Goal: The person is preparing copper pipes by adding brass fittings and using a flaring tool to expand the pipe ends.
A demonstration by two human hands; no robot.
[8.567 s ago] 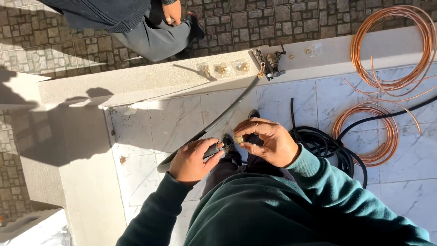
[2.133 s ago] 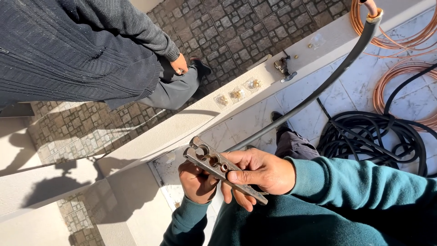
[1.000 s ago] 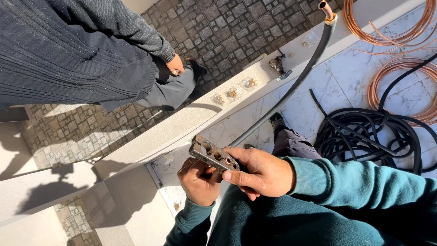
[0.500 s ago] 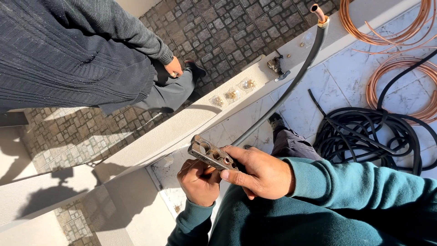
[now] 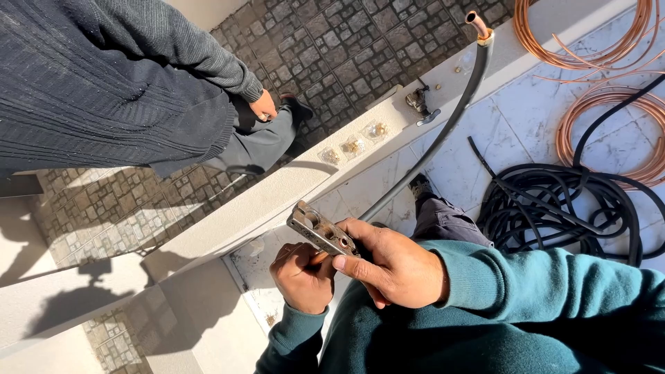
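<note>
Hands meet low in the middle of the view, both closed on a flat metal bar with round holes, a flaring-block kind of tool. The right hand, coming from a teal sleeve, grips the bar from the right, its thumb lying along the bar's near edge and its fingers wrapped over the right end. The left hand sits just below and left of it, curled into a tight fist under the bar; whether it holds the bar itself or a part beneath it cannot be told. The bar slants up and to the left, its free end sticking out past both hands over the pale ledge. A dark insulated pipe runs from behind the right hand up and to the right, ending in a bare copper tip at the far edge. On the ledge, far from the hands, lie three small bags with brass fittings and a small metal tool. To the right, on the white tiles, a coil of black hose lies near the person's knee, with coils of copper tube beyond it. Another person in a dark knitted sweater stands far left on the stone paving.
</note>
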